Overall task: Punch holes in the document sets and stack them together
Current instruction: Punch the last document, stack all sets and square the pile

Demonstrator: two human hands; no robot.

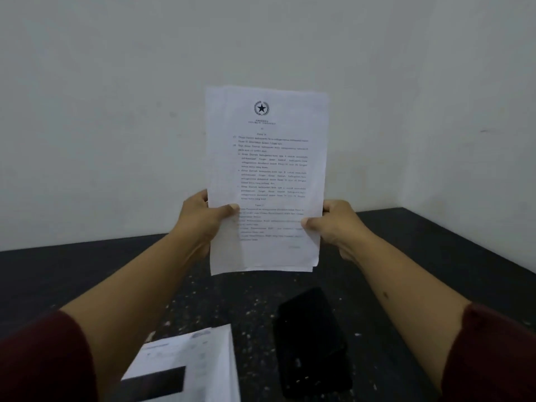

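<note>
Document set (266, 169): printed text too blurred to read; star emblem in wreath at top of front page. Several sheets, edges slightly offset, held upright above dark speckled counter (87, 274). Left hand (200, 219) grip pinches set's lower left edge, thumb on front. Right hand (333, 224) grip pinches lower right edge. Below set on counter: one second paper stack (203, 361), one black hole punch (313, 343) just beside it.

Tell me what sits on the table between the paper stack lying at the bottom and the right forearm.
In the head view, a black hole punch stands on the dark table between the lying paper stack and the right forearm.
</note>
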